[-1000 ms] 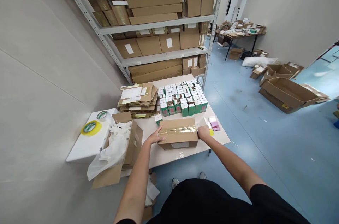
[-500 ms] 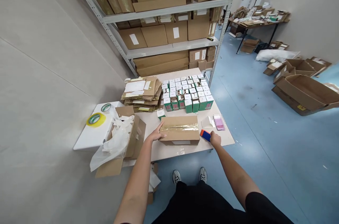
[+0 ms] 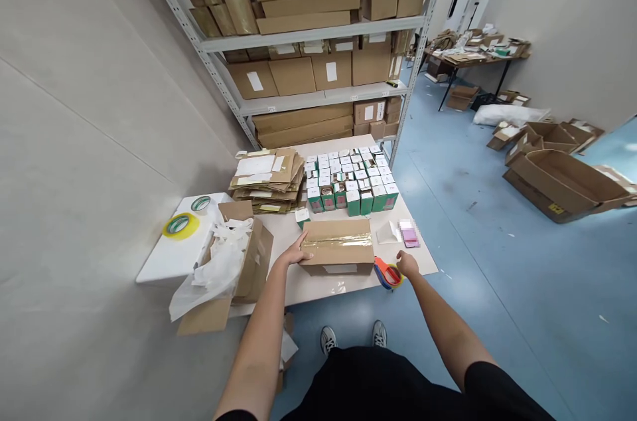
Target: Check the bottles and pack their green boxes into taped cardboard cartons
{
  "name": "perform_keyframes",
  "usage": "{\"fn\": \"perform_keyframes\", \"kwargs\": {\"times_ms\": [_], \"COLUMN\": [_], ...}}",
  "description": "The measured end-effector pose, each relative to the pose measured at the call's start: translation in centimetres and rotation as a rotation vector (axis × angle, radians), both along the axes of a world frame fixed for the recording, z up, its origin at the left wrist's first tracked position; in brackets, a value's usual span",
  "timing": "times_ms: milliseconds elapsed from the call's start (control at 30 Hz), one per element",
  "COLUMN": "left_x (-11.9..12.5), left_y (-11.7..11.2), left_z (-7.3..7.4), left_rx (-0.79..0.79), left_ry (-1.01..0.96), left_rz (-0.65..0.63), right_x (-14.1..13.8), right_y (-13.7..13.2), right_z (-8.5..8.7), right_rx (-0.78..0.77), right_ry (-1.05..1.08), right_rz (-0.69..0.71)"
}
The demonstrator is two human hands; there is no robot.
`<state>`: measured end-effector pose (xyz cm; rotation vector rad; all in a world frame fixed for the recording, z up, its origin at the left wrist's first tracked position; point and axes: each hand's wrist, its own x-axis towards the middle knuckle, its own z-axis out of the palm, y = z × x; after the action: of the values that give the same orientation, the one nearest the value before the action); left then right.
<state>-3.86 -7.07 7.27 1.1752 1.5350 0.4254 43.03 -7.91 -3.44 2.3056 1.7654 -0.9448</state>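
At centre frame, the left hand (image 3: 294, 252) grips the left end of a taped carton (image 3: 338, 243) on the worktop (image 3: 309, 287). Right of centre, the curled right hand (image 3: 408, 263) is beside a tape dispenser (image 3: 388, 273), any grip unclear; a nudge could send the dispenser over the near edge.

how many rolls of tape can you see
3: a yellow roll and a second roll behind it, both on the white box at the left, and one in the dispenser near the right hand. Others may be hidden.
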Motion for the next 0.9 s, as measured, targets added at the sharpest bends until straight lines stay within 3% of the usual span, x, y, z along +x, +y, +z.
{"fn": "perform_keyframes", "kwargs": {"times_ms": [133, 333, 467, 567, 700, 800, 900], "left_x": [0.0, 0.1, 0.2, 0.3, 0.2, 0.0, 0.0], "left_y": [-0.1, -0.6, -0.7, -0.7, -0.7, -0.7, -0.7], "left_z": [-0.5, -0.6, -0.4, -0.3, -0.6, -0.8, -0.6], "left_rx": [0.024, 0.041, 0.061, 0.072, 0.061, 0.047, 0.052], "left_ry": [-0.007, -0.008, -0.020, -0.011, -0.007, -0.003, 0.022], "left_rz": [-0.007, -0.003, 0.007, 0.016, 0.020, 0.023, 0.008], "right_x": [-1.3, -5.0, -4.7, -3.1, -1.1, -1.5, -4.1], "right_y": [-1.5, -6.2, -6.0, -4.9, -3.5, -2.1, -0.3], "right_z": [-0.4, -3.9, -5.5, -5.6, -3.8, -0.5, 3.5], "right_rx": [-0.059, -0.068, -0.062, -0.046, 0.054, 0.167, 0.316], "right_ry": [0.080, 0.056, -0.050, -0.089, -0.032, 0.100, 0.329], "right_rz": [0.038, 0.112, 0.087, 0.029, -0.044, -0.115, -0.148]}}
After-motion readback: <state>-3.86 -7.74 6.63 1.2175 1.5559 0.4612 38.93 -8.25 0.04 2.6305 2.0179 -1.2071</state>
